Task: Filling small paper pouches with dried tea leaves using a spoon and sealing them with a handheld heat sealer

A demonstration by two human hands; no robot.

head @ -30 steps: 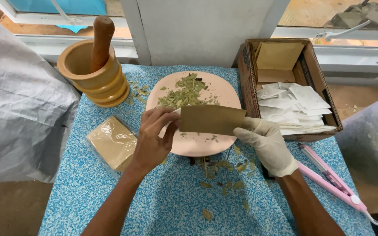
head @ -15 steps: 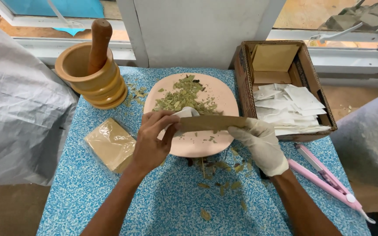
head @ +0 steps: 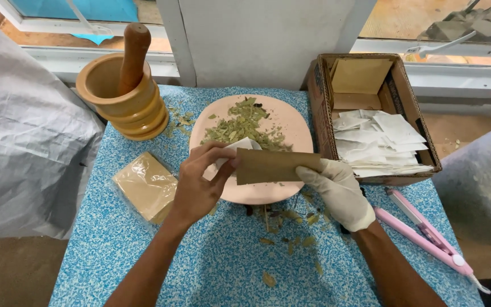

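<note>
Brown paper, thin and flat, makes the envelope (head: 277,165) at the centre of the frame, held just above the near rim of the pink plate (head: 291,122). The left hand (head: 200,185) is bare; its thumb and fingers close on the envelope's left end, and a small white sachet (head: 240,146) sits pinched against them at the mouth. The right hand (head: 336,190), in a white glove, pinches the right end between thumb and fingertips, the other fingers curled under. I judge the envelope very light and a little stiff, but easy to crease or tear, so the two short ends are the good places to hold it; the sachet looks soft and limp.

Dried green leaves (head: 242,125) lie on the plate, and some crumbs lie on the blue cloth (head: 211,267) below. A wooden mortar (head: 123,99) with pestle (head: 133,54) stands at upper left, a cardboard box (head: 319,102) of white sachets at right, a wrapped tan pack (head: 146,185) at left, and a pink sealer (head: 427,236) at lower right.
</note>
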